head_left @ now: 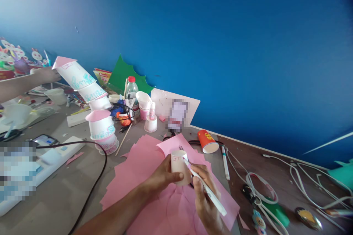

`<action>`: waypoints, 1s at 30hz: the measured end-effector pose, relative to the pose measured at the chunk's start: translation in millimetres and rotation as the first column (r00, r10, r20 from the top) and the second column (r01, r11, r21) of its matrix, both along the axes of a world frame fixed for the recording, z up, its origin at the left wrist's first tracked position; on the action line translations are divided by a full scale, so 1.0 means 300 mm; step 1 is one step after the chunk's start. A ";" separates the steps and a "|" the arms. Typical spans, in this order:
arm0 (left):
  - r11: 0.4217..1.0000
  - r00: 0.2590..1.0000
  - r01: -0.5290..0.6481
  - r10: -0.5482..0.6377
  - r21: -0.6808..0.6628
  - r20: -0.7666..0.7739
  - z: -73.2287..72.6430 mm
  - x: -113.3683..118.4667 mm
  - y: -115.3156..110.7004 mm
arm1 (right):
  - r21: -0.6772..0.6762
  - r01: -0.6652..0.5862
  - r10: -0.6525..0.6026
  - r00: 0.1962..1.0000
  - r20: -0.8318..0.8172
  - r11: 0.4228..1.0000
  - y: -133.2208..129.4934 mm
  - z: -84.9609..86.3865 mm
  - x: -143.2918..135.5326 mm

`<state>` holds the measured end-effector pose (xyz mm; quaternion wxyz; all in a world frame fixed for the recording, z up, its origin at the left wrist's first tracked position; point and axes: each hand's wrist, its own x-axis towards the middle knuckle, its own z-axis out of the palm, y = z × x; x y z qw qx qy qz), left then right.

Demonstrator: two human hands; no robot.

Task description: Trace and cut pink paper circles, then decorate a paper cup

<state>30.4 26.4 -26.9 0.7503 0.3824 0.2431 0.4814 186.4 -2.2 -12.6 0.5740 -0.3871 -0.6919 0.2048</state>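
- Cup (179, 180): white, held above the pink paper (138, 187) in front of you, a small pink square with a cross in it (175, 158) on its side near the top.
- Hands: your left hand (164, 176) clasps the cup, thumb flat on the near face below the square; your right hand (204, 187) pinches a white marker (211, 192), its pink tip just beside the square. Cannot tell whether the tip touches.
- Grip: looks sound. Keep the left thumb low, clear of wet ink, and press lightly; a thin wall would probably dent under a hard squeeze.
- Stroke: for even lines, turn the cup to face the tip rather than twisting the right wrist.
- Steadying: resting the right hand's edge against the cup should curb wobble on the curve.
- Risk: a stray tip could mark the paper below; lift it clear between strokes.
- Surroundings: red cup (207, 142) on its side on the counter (55, 220), beyond your right hand.
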 end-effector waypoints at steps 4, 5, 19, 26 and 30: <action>1.000 1.000 0.001 -0.001 -0.005 -0.017 0.009 0.000 -0.003 | 0.003 0.020 -0.020 1.000 -0.010 1.000 -0.002 0.000 0.000; 1.000 1.000 -0.003 0.003 -0.015 -0.023 0.015 -0.001 -0.006 | -0.001 0.033 -0.033 0.999 -0.016 0.999 -0.002 0.000 0.000; 1.000 0.999 -0.010 0.011 0.028 -0.032 0.033 0.002 -0.014 | -0.020 0.063 -0.064 0.997 -0.041 0.998 -0.007 0.007 -0.007; 0.998 0.991 -0.041 0.048 0.054 -0.126 0.031 0.012 -0.008 | 0.013 0.025 -0.025 0.999 0.025 1.000 -0.009 0.009 -0.007; 0.998 0.989 -0.047 0.054 0.052 -0.140 0.030 0.014 -0.009 | 0.022 0.030 -0.031 0.998 0.063 0.999 -0.007 0.008 -0.002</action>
